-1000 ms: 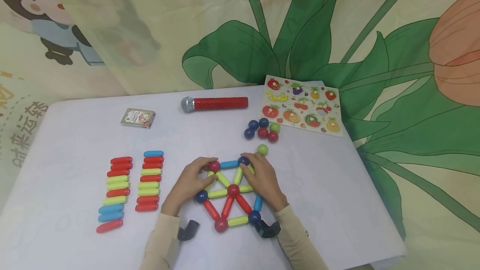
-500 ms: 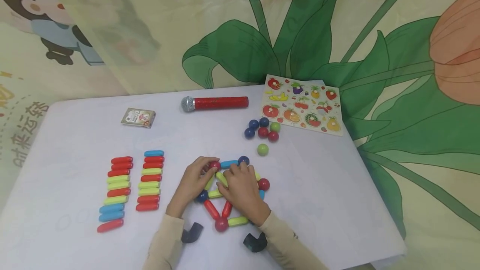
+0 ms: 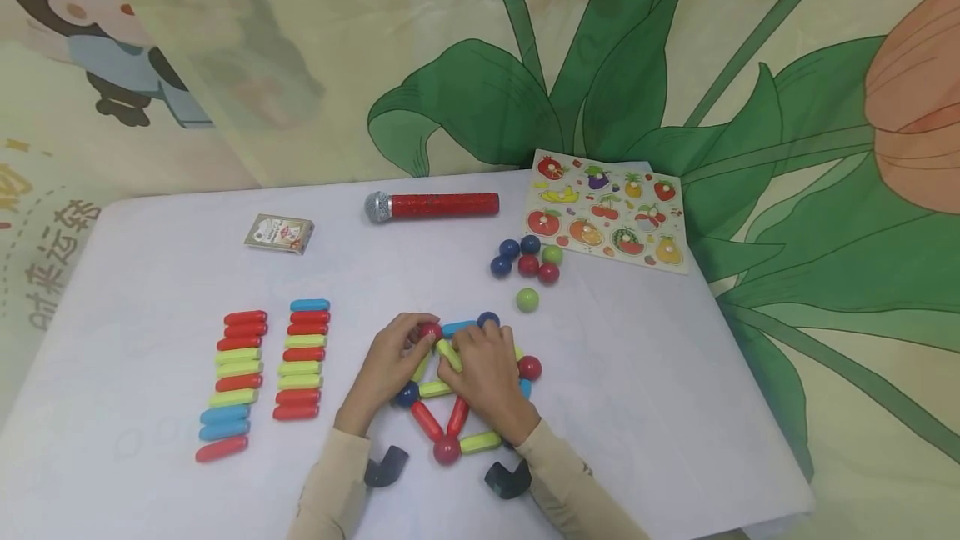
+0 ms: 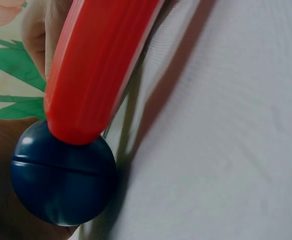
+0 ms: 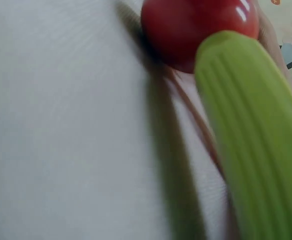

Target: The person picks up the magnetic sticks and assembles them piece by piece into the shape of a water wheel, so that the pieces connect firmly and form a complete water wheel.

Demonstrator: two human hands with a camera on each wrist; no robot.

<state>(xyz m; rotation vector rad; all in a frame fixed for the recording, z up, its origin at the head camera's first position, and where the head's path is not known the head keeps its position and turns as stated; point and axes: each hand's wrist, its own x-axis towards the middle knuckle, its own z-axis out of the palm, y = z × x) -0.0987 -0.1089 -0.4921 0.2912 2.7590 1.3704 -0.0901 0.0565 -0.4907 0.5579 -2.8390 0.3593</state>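
A flat, spoked frame of coloured magnetic sticks and balls lies on the white table. My left hand (image 3: 390, 365) pinches the red ball (image 3: 431, 332) at its far left corner. Over the middle of the frame, my right hand (image 3: 486, 373) curls its fingers round the hub, which they hide. A yellow-green stick (image 3: 448, 354) runs from the left fingertips to the right thumb. Another red ball (image 3: 446, 450) marks the near corner, and a further red ball (image 3: 530, 368) the right one. In the left wrist view, a red stick (image 4: 101, 65) meets a blue ball (image 4: 63, 172).
Two columns of loose sticks (image 3: 303, 353) lie at the left. Several loose balls (image 3: 528, 265) cluster behind the frame, with a green ball (image 3: 528, 300) apart. Farther back are a small card box (image 3: 279, 234), a red microphone (image 3: 442, 205) and a fruit puzzle board (image 3: 607, 211).
My right hand has left the blue ball at the far right corner and moved left over the frame's middle, its fingers now curled there. My left hand has stayed at the red ball.
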